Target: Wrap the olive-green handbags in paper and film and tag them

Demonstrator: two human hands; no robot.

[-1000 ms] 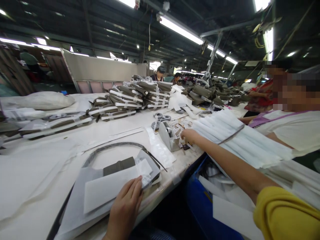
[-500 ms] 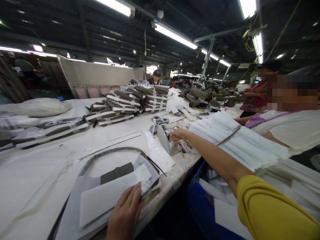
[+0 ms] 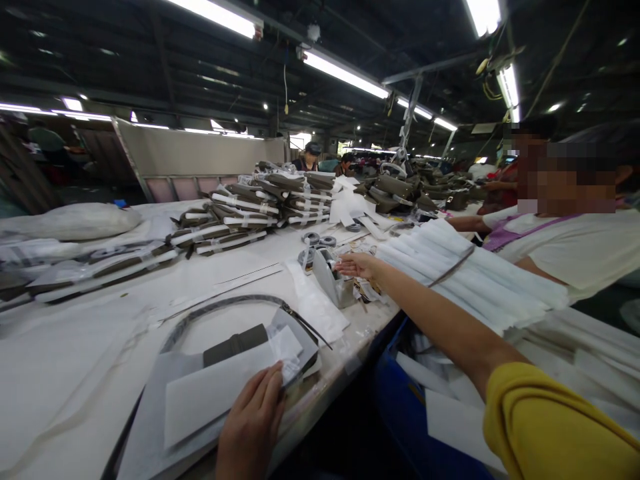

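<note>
My left hand (image 3: 253, 423) lies flat, fingers together and stretched, on a white paper sheet (image 3: 210, 393) that wraps a dark olive piece (image 3: 235, 343) with a thin black strap (image 3: 220, 308) curving round it. My right arm, in a yellow sleeve, reaches far out over the table edge. My right hand (image 3: 356, 265) hovers over a grey tape dispenser (image 3: 327, 275), fingers stretched toward its top; I see nothing held in it.
Stacks of paper-banded olive pieces (image 3: 250, 207) fill the far table. A pile of long white paper rolls (image 3: 465, 273) lies to the right, beside a seated person in white (image 3: 575, 247). Tape rolls (image 3: 320, 239) sit behind the dispenser. A blue bin (image 3: 400, 400) stands under the table edge.
My right hand has slid left from beside the tape dispenser to over its top. My left hand has stayed on the paper.
</note>
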